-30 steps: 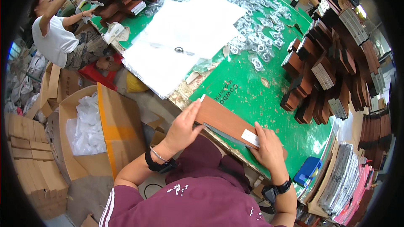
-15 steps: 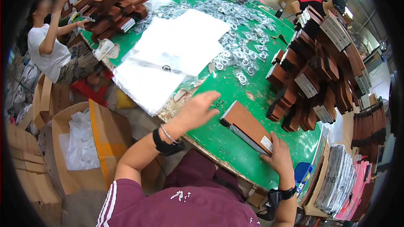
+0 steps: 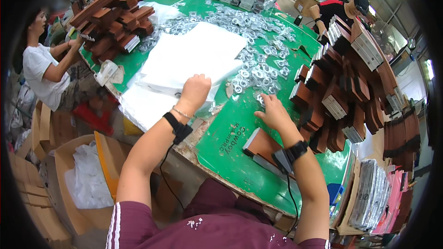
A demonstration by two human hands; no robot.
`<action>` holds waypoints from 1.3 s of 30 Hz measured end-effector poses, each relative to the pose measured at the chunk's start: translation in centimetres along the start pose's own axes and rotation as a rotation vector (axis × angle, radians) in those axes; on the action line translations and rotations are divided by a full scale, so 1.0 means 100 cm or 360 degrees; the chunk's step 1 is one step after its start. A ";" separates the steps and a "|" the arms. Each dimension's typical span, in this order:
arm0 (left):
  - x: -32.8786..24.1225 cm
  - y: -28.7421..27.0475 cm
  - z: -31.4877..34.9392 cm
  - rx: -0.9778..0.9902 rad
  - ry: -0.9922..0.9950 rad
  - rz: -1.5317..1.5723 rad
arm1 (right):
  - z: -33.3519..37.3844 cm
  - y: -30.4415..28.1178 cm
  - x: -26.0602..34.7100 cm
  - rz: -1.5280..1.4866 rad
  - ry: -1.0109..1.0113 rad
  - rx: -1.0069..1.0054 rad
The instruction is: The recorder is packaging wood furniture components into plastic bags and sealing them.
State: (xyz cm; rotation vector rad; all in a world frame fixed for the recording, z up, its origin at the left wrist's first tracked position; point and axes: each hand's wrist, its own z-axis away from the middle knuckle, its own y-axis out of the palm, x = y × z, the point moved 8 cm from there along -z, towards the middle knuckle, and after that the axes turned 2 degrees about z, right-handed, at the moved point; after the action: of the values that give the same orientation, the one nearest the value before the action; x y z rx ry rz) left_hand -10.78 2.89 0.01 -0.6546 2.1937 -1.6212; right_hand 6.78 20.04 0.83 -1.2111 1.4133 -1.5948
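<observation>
Clock directions take twelve as straight ahead of me. My left hand [image 3: 196,93] lies over the near edge of the flat pile of thin, white, plastic-looking sheets [image 3: 200,44], its fingers curled narrow; I cannot tell whether a sheet edge is caught between them. My right hand [image 3: 275,114] is spread, thumb apart from fingers, with a small clear plastic packet holding a grey ring-shaped piece [image 3: 261,101] at its ten o'clock, beside the fingertips; contact cannot be made out. A scatter of similar clear packets [image 3: 242,83] extends from there toward eleven. At the right hand's seven o'clock, the reddish-brown, flat rectangular board with a pale end [image 3: 264,144] lies on the green-topped table [image 3: 230,170], partly hidden behind my wrist. In my judgement, good technique has right thumb and forefinger close on one packet only, by its loose plastic; the left best parts a single sheet without creasing it; and the thin black cable [image 3: 290,193] at my right wrist should clear the board.
</observation>
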 end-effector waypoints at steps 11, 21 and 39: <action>0.015 -0.033 0.023 -0.0370 -0.0075 0.0949 | -0.035 0.019 -0.019 0.0036 0.0097 0.0041; 0.019 -0.091 0.023 -0.0742 0.0061 0.1159 | -0.005 -0.018 0.003 -0.2023 0.0641 0.0115; 0.016 -0.127 0.063 -0.0996 0.0021 0.1044 | -0.042 0.033 0.046 -0.2099 0.0532 0.0224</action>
State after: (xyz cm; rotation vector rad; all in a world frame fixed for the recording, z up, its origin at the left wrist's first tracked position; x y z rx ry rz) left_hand -6.80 -6.16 10.27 -0.0259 2.5487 -0.6179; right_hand 1.05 16.68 -1.43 -2.0216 0.5262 -2.7724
